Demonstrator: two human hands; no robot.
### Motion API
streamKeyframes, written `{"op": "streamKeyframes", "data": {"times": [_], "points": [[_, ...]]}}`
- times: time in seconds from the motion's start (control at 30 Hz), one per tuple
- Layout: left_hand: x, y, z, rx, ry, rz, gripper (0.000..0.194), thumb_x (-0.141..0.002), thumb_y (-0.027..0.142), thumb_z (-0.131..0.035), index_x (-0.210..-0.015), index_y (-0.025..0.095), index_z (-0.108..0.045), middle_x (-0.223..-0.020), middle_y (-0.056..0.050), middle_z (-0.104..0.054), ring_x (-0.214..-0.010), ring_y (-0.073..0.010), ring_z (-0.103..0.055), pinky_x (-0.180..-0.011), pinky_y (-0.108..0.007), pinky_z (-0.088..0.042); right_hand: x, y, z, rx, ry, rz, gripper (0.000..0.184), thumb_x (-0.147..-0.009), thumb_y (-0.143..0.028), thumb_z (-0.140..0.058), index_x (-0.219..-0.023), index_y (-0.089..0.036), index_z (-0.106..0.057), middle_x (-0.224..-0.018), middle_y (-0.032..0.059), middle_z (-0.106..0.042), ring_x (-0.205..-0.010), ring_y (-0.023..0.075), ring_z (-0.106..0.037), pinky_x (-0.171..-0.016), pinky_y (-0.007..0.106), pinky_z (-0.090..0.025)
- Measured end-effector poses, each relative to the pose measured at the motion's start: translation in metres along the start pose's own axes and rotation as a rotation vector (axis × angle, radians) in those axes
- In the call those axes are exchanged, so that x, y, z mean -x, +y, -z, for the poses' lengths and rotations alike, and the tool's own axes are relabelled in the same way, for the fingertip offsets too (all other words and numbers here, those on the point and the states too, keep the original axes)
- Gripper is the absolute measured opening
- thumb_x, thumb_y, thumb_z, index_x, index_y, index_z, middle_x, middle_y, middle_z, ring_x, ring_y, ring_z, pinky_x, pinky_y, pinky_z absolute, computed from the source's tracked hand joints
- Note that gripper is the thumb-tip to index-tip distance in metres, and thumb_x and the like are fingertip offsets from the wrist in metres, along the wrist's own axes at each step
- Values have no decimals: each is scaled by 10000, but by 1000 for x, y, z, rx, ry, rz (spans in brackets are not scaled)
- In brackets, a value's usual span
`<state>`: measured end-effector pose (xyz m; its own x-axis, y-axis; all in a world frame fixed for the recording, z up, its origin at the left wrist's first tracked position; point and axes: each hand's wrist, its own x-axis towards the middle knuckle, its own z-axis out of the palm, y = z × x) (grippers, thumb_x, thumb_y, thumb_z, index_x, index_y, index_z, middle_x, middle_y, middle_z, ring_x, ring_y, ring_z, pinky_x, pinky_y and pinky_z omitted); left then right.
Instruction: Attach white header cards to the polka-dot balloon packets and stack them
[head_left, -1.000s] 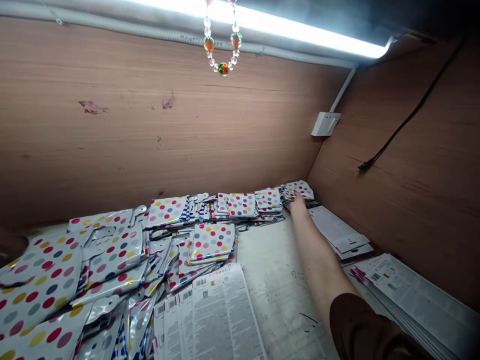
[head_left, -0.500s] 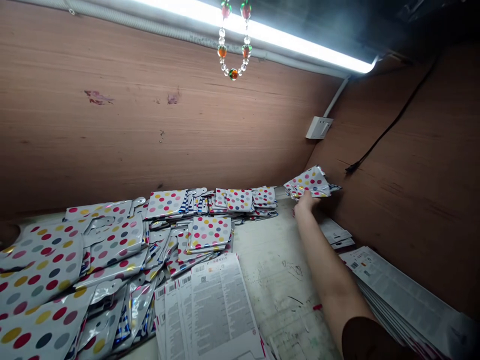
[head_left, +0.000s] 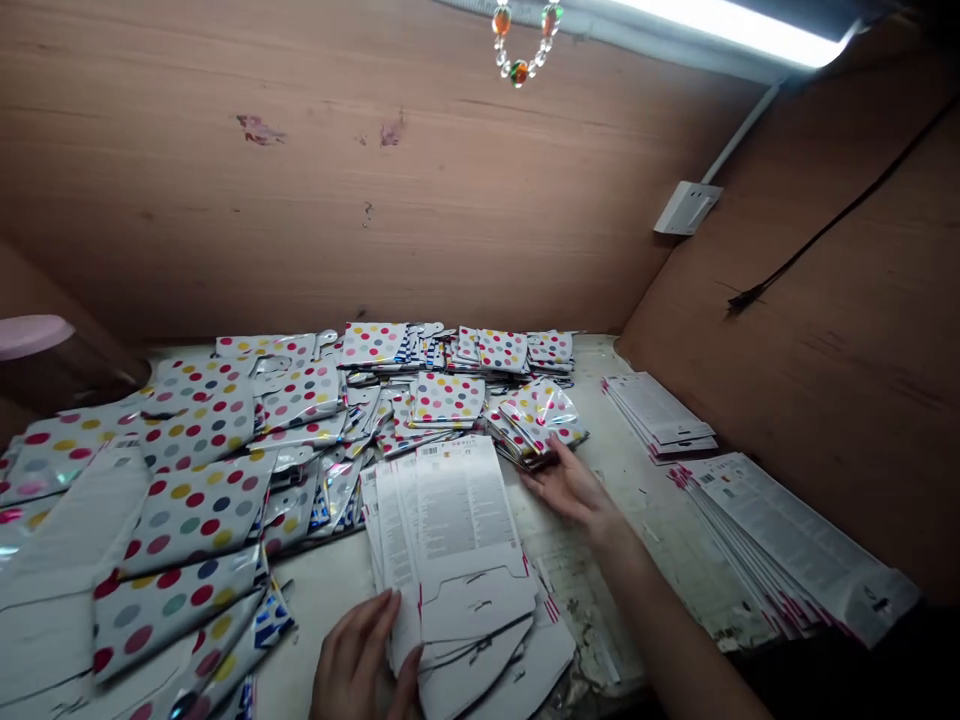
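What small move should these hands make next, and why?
Perhaps the right hand should straighten the dotted bundle: the hand is at its near edge, and its layers look unevenly fanned, beside a neater dotted stack. The left hand is at the printed cards.

White packets carry red, yellow and grey dots, printed sheets are white and grey, and the wall brown.

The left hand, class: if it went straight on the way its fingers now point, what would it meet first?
Most likely the fanned printed cards; the left hand already seems to touch their left side. Whether it would slide over them is unclear.
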<state>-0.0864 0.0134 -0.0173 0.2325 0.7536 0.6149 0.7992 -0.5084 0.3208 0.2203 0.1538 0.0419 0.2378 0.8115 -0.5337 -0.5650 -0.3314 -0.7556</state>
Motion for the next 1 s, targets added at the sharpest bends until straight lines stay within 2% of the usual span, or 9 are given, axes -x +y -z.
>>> {"op": "streamKeyframes", "data": {"times": [0.07, 0.13, 0.2, 0.27, 0.37, 0.47, 0.63, 0.83, 1.0], "points": [[-12, 15, -1, -56, -8, 96, 509, -840, 312, -646, -1315, 201, -499, -1115, -118, -604, -1010, -268, -568, -846, -402, -499, 20, 2, 21, 155, -146, -131, 310, -868, -419, -616, -996, -138, -593, -926, 129, -717, -786, 231, -717, -685, 372, -590], [-30, 33, -9, -107, -51, 197, 652, -813, 456, -656, -1343, 129, -461, -1112, -151, -572, -1001, -296, -539, -841, -441, -486, 41, 13, 41, 381, -220, -101, 356, -811, -451, -679, -975, -145, -597, -876, 102, -713, -676, 188, -696, -595, 297, -558], [-48, 48, -19, -209, -130, 348, 839, -734, 575, -685, -1340, 47, -445, -1113, -190, -547, -985, -337, -517, -821, -480, -470, 62, 31, 51, 585, -230, 112, 339, -809, -457, -676, -964, -162, -616, -838, 67, -700, -650, 160, -663, -571, 263, -526], [-63, 55, -25, -277, -234, 506, 831, -731, 536, -698, -1337, 31, -438, -1090, -189, -552, -969, -343, -522, -818, -483, -454, 83, 48, 51, 744, -270, 391, 275, -858, -435, -620, -957, -180, -639, -868, 67, -686, -741, 180, -655, -639, 293, -533], [-73, 49, -22, -168, -329, 625, 499, -811, 399, -646, -1189, 97, -525, -885, -85, -591, -889, -289, -563, -778, -406, -452, 109, 68, 37, 910, -356, 810, 170, -911, -329, -554, -984, -213, -654, -961, 81, -655, -895, 221, -636, -748, 350, -546], [-71, 42, -12, -104, -343, 671, 221, -844, 354, -605, -955, 168, -566, -766, -31, -567, -823, -254, -577, -736, -360, -451, 120, 84, 18, 980, -364, 1069, 159, -910, -245, -537, -1014, -230, -656, -1016, 96, -625, -955, 246, -619, -793, 404, -559], [-70, 51, -6, -142, -256, 754, 525, -765, 342, -698, -1176, 98, -481, -1055, -155, -561, -1005, -327, -544, -838, -448, -439, 117, 110, 0, 1085, -335, 1195, 196, -905, -171, -513, -998, -256, -664, -940, 92, -626, -917, 274, -583, -759, 485, -563], [-65, 41, 12, 166, -206, 859, 185, -824, 322, -583, -856, 212, -438, -820, -41, -575, -810, -263, -614, -739, -402, -481, 133, 127, 12, 1138, -360, 1237, 351, -904, -143, -496, -1215, -261, -611, -1058, 128, -592, -1002, 299, -531, -803, 519, -539], [-45, 49, 25, 502, -105, 958, 220, -896, 415, -460, -979, 231, -372, -807, -18, -656, -627, -188, -653, -555, -294, -502, 148, 138, 7, 1330, -253, 1284, 386, -891, -244, -540, -1272, -279, -584, -1456, 156, -377, -1247, 432, -379, -882, 669, -429]]}}
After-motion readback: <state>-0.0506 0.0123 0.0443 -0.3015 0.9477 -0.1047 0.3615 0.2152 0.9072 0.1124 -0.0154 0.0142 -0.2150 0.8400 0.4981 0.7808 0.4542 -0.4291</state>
